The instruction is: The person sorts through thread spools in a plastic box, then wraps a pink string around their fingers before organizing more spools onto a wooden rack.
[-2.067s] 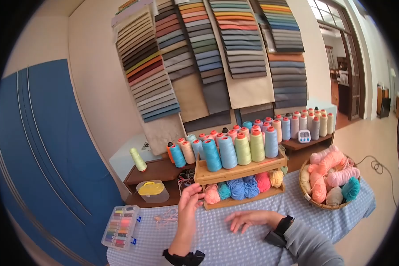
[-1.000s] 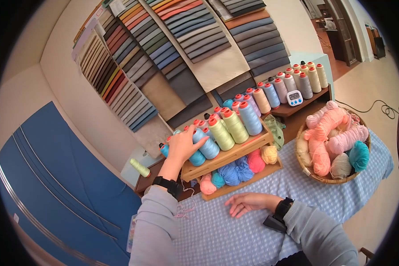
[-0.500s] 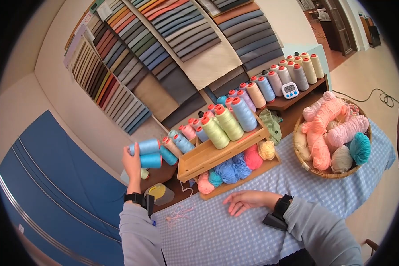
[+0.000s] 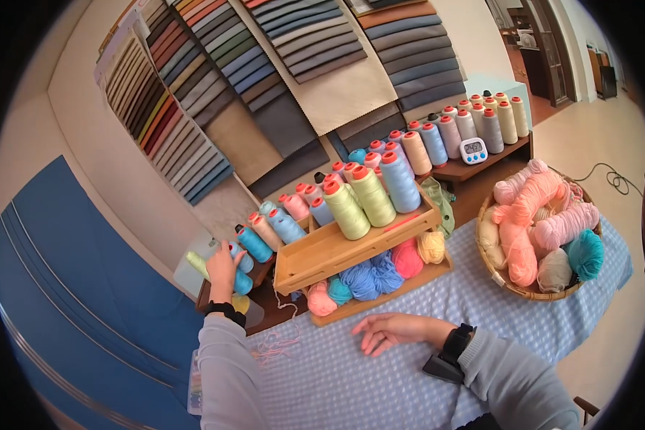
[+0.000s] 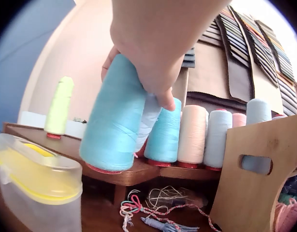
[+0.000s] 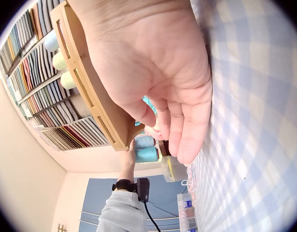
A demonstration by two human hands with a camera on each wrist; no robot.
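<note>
My left hand (image 4: 223, 272) grips two cones of thread together at the left end of the dark shelf (image 5: 131, 173). In the left wrist view these are a turquoise thread cone (image 5: 112, 121) in front and a light blue thread cone (image 5: 149, 113) partly hidden behind it. The turquoise cone's red base overlaps the shelf's front edge. A pale green thread cone (image 5: 59, 106) stands on the shelf to the left. My right hand (image 4: 390, 332) rests palm-side on the checked tablecloth (image 4: 351, 380), fingers relaxed and holding nothing.
A wooden rack (image 4: 294, 261) carries two green cones and a blue one above balls of yarn. More cones line the shelf behind, by a white timer (image 4: 473, 150). A yarn basket (image 4: 494, 276) stands right; a yellow-lidded plastic box (image 5: 39, 193) sits below the shelf.
My left hand took the turquoise and light blue cones off the rack's left end and carried them left, then to the shelf. The right hand stayed on the cloth.
</note>
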